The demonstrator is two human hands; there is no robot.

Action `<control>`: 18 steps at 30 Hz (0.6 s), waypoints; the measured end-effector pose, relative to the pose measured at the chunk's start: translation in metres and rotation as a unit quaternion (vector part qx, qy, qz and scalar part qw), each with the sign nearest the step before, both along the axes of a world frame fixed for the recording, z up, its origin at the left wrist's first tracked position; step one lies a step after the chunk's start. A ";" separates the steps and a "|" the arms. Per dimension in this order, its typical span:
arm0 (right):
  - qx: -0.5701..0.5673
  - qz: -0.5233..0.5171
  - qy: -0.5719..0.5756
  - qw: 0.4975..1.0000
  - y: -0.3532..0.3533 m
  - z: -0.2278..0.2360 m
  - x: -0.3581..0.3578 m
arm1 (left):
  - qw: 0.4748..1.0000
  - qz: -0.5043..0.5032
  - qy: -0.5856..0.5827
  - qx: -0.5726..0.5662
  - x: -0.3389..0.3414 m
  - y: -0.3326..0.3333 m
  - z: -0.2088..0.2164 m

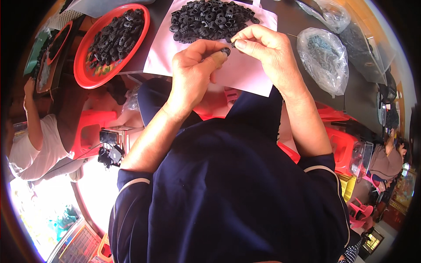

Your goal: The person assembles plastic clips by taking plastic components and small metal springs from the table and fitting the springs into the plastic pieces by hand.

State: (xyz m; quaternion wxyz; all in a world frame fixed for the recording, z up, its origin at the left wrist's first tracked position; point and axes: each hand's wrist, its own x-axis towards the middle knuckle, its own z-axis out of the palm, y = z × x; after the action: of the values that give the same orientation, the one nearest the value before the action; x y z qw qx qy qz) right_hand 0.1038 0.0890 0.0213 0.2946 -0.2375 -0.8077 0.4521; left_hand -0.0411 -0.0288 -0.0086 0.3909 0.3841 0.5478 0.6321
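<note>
Between thumb and fingers, my left hand [193, 68] pinches a small black part [225, 51], round at its visible end. A cover on the left thumb looks yellowish. My right hand [267, 50] is closed in a pinch close beside it, thumb against forefinger; a tiny dark bit shows at the tips, too small to name. Both hands are above a pale pink cloth [245, 74] spread over the table edge. Just beyond them on the cloth lies a heap of black toothed plastic parts [210, 19].
A red round tray [80, 74] with more black parts stands at the left. On the right, a clear plastic bag [324, 65] holds small bluish-grey pieces. Other people sit at far left [37, 144] and far right [386, 162]. Red stools [90, 131] stand around.
</note>
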 end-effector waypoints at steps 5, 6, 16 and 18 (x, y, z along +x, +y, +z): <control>-0.083 0.008 0.035 0.996 -0.004 -0.002 -0.007 | 1.000 0.018 -0.022 0.004 0.001 0.002 -0.001; -0.113 0.011 0.037 0.993 -0.004 -0.002 -0.006 | 0.999 0.024 -0.032 0.017 0.002 0.002 -0.002; -0.027 -0.044 0.039 0.998 -0.016 -0.014 -0.010 | 0.999 0.036 -0.014 0.013 0.004 0.001 -0.005; 0.012 -0.041 0.064 0.997 -0.018 -0.018 -0.012 | 0.998 0.055 -0.003 0.017 0.006 0.002 -0.006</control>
State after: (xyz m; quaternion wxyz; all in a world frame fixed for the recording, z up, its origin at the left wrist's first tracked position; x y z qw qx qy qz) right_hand 0.0917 0.0710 0.0036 0.3673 -0.2376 -0.7818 0.4443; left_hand -0.0347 -0.0266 -0.0142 0.3505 0.3577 0.5564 0.6630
